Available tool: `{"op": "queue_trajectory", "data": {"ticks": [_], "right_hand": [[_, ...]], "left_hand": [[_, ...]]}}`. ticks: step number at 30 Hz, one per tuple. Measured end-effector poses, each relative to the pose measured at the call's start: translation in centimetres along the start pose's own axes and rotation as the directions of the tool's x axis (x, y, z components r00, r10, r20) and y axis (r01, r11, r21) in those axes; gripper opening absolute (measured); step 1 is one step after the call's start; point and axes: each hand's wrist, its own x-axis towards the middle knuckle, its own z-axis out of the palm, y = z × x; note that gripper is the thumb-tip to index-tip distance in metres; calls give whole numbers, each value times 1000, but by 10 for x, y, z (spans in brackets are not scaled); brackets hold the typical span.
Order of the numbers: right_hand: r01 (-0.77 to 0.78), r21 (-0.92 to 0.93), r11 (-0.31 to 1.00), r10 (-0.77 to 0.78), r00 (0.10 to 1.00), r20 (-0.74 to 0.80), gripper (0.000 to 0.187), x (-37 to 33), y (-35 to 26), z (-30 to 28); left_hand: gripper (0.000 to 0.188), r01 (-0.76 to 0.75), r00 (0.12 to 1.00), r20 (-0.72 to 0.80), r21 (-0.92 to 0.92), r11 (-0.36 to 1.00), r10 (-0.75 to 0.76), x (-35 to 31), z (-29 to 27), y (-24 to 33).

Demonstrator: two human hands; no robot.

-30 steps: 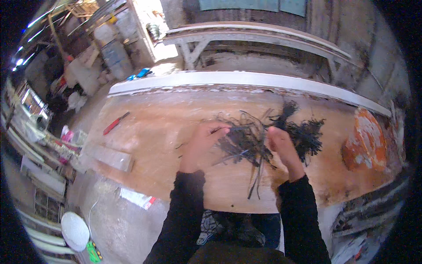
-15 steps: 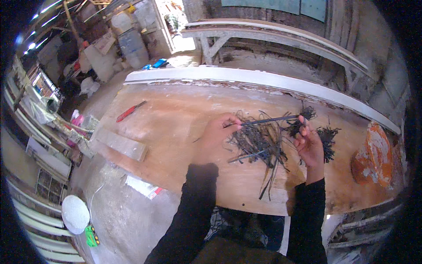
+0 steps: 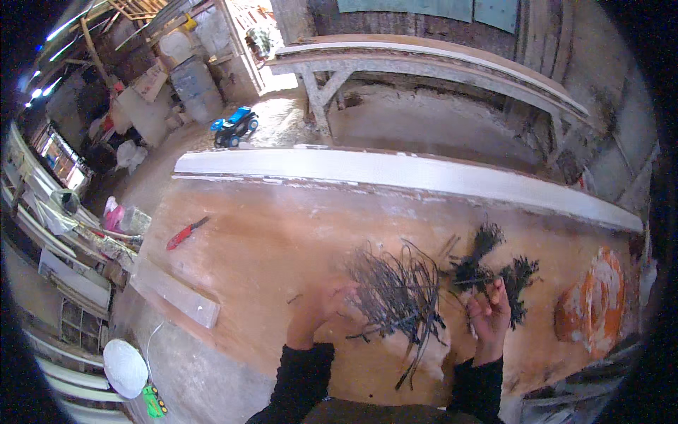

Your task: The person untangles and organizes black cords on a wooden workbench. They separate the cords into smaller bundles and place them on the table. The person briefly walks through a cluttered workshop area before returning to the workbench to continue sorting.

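In front of me on the wooden table [image 3: 247, 275], a loose pile of thin dark strips [image 3: 399, 293] lies between my hands. The fingers of my left hand [image 3: 318, 311], somewhat blurred, are closed at the pile's left side, and a short strip end sticks out beyond them. My right hand [image 3: 489, 314] pinches a thin dark strip [image 3: 474, 281] with its fingertips. This strip seems to run across the pile to my left hand, though its middle is hard to make out. Beyond the right hand are dark bushy bundles [image 3: 486, 244], and another bundle [image 3: 522, 272] lies beside it.
A red-handled knife [image 3: 185, 234] and a flat board [image 3: 176, 293] lie at the left. An orange, white-smeared rounded object [image 3: 593, 304] is at the right. A long white beam [image 3: 381, 171] borders the far edge. A blue toy vehicle [image 3: 235, 127] stands on the floor behind.
My view has tilted up, so the table and hands sit lower in it. Both hands have come down closer to the pile, the strip still pinched.
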Motion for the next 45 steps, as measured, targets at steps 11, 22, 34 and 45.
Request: {"op": "queue_trajectory", "data": {"ticks": [11,22,34,45], "right_hand": [[2,-90,996,-20,981,-192,28,66,-8,100],[-410,-569,712,362,910,-203,7,77,84,125],[-277,-600,751,201,961,-191,7,13,160,170],[-311,-633,709,401,916,-1,8,-71,321,284]], "left_hand": [[13,196,980,-71,164,967,-187,29,-20,28],[24,439,738,137,-841,316,-661,55,-4,91],[11,294,912,71,-800,523,-404,-16,-57,69],[13,368,857,23,-727,580,-515,-177,-229,35]]}}
